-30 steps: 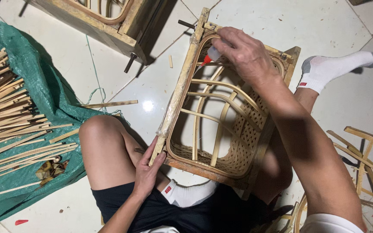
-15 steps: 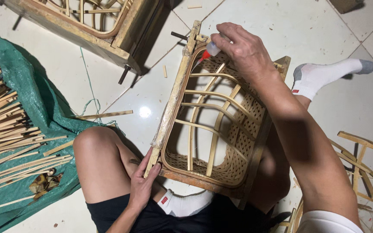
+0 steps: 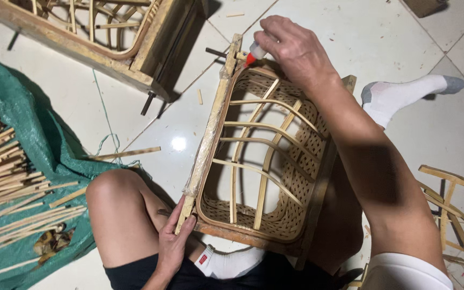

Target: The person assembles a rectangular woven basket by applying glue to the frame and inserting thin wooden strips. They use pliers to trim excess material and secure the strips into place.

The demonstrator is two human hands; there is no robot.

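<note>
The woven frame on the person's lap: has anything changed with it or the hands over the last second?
Little changed. The right hand kept its small red-tipped glue bottle and eased its nozzle a little along the far top corner of the woven bamboo frame. The left hand stayed clamped on the frame's near corner. The frame remained propped across the legs, and the bamboo strips on the green tarp lie as before.

I see wooden frame [image 3: 275, 161] with woven cane, tilted across my lap; small red-tipped glue bottle [image 3: 254, 53] touching its top corner.

Bright overhead light — tile glare, sharp shadows
</note>
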